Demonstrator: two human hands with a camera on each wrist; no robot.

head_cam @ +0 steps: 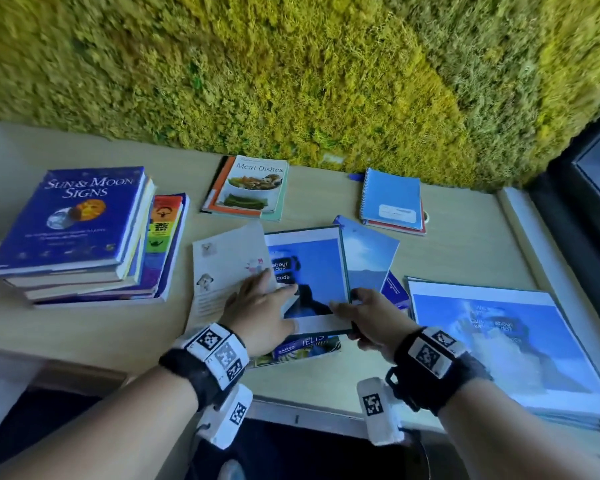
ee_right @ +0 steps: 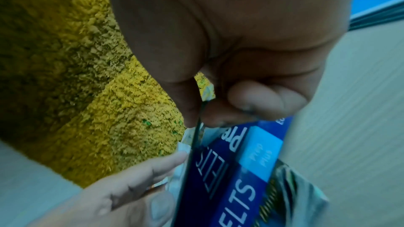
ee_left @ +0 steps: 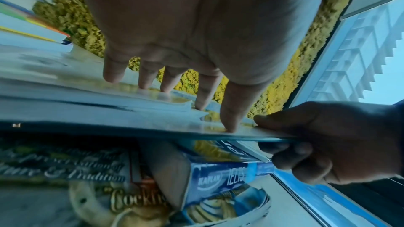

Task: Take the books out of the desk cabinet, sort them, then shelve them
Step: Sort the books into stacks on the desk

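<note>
Blue booklet (head_cam: 309, 271) | pinched by right hand (head_cam: 371, 320) | under left hand (head_cam: 260, 306)

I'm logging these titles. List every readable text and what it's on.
"SUN & MOON SIGNS": top book of the left stack.
"Meat Dishes": cookbook.
"KAPLAN", "IELTS": blue book beneath the booklet.
"about", "code": blue booklet the hands are on; other words covered.
Ornate lettering on the cocktail book: blurred.
Large poster and notebook label: unreadable.
</note>
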